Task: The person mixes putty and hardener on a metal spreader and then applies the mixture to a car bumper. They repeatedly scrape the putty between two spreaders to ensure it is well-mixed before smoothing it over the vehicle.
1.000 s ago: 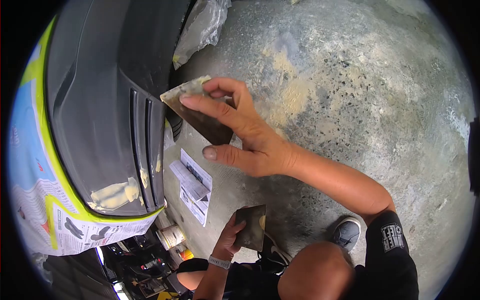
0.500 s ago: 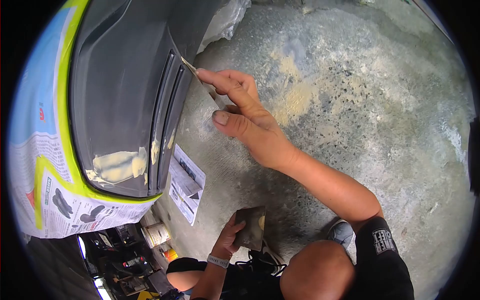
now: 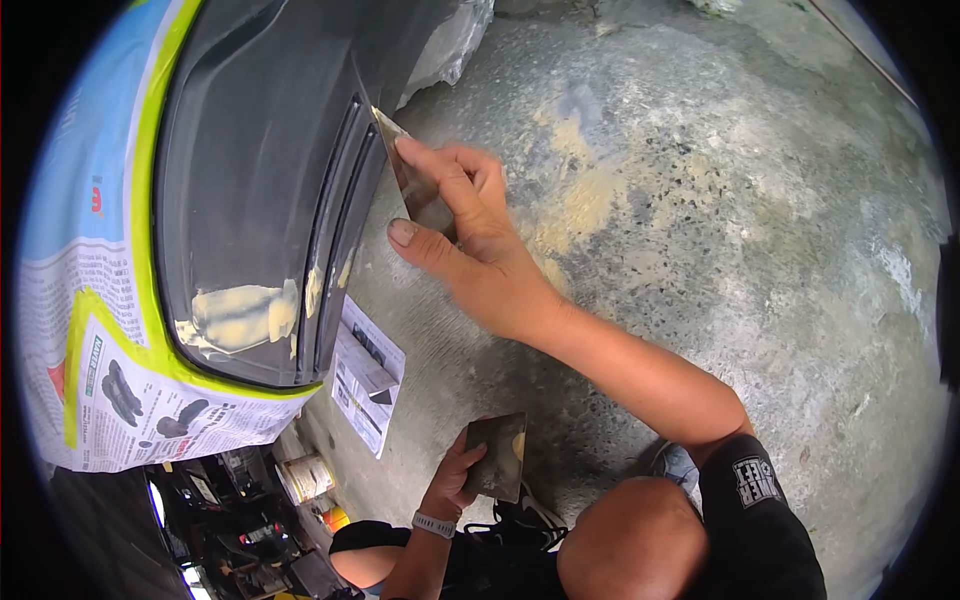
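My right hand (image 3: 490,250) grips a flat metal putty spreader (image 3: 425,200), with the fingers on its far side and the thumb nearer me. The spreader's upper corner bears a little cream filler and meets the edge of the dark grey car panel (image 3: 250,180), beside two long grooves. Cream body filler (image 3: 240,315) is smeared on the panel's lower part, with smaller smears by the grooves. Low in the view, my left hand (image 3: 455,478) clasps a flat dark metal plate (image 3: 498,460) carrying a small dab of filler near its right edge.
Newspaper (image 3: 190,420) and yellow-green tape (image 3: 145,200) border the panel. A printed sheet (image 3: 368,375) lies on the concrete floor (image 3: 750,300) beneath it. A tub (image 3: 305,478) and assorted gear stand at lower left. Plastic sheeting (image 3: 455,50) hangs at the top.
My right hand has moved slightly left and turned, so more of the spreader's flat face shows. The panel sits slightly further right in view. My left hand still holds the plate.
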Motion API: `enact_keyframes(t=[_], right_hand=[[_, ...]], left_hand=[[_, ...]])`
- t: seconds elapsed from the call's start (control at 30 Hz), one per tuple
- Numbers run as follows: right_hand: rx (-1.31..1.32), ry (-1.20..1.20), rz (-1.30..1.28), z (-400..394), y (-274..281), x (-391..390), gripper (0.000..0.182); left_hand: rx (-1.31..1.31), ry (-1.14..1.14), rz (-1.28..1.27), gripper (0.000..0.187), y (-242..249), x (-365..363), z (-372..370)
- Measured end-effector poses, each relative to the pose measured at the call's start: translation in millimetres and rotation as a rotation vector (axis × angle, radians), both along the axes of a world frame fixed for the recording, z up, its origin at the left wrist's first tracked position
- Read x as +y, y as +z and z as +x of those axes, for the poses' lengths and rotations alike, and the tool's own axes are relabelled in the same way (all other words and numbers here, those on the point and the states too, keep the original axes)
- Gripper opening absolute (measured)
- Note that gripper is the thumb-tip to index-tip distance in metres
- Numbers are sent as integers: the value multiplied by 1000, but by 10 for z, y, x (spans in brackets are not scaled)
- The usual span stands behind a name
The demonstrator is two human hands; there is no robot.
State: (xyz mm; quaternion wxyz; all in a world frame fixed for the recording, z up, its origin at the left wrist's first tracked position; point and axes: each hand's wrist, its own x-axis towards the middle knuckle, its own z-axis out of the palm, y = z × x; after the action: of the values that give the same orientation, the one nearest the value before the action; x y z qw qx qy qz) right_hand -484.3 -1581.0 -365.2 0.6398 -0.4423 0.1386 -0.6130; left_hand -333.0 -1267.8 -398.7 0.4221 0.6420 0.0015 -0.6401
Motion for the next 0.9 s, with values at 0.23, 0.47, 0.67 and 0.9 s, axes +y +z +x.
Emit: enact_keyframes(t=[0.23, 0.47, 0.67, 0.9], right_hand=[[136, -197, 11, 82, -49, 155, 66], [148, -357, -91, 216, 52, 102, 72], [196, -518, -122, 473, 32, 81, 77], [161, -554, -116, 585, -129, 137, 78]], left_hand=[[6, 2, -3, 61, 13, -10, -25], [4, 25, 11, 61, -29, 58, 19], [-4, 35, 31, 62, -55, 101, 55], [-14, 58, 35, 61, -57, 140, 35]])
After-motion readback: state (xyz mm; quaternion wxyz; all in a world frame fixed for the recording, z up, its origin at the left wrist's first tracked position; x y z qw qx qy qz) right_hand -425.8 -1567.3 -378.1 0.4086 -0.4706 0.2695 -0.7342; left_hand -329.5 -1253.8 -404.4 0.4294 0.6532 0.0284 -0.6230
